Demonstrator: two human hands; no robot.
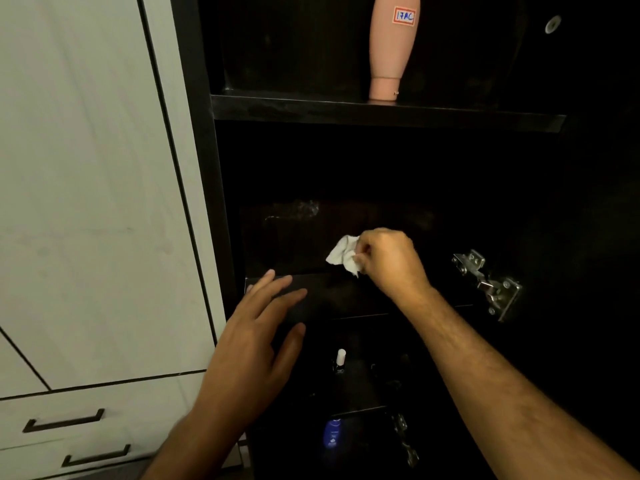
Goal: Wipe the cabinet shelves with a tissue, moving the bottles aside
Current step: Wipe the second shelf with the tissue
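Step in hand: we judge this to be the wiping of the middle shelf [311,251], a dark, nearly black board in the centre of the frame; no bottles show on it.
Right hand [384,261]: its grip is clenched round a crumpled white tissue [343,255], which lies at frame centre, low over the shelf surface; we cannot tell for sure whether it touches the board.
Left hand [252,341]: released, fingers straight and spread, holding nothing, lower left of centre, in front of the shelf's front edge.
Upper shelf [381,110]: a tall, tapered peach-pink plastic bottle [391,46] with an orange-bordered label stands upside down on its cap, top centre of the frame.
Lower shelf: a small dark bottle with a white cap [340,360], below centre; under it, near the bottom edge, a blue bottle [332,433]. Both are dim.
Surround: a metal door hinge [488,282] at right of centre; white cupboard panels with dark drawer handles [64,420] along the left.
Next move, our judgement: sweep the tissue across the remaining shelf surface, then go down to the lower shelf, where the free left hand would need to shift the white-capped bottle aside.
Care: that small bottle looks easy to topple in the dark recess.
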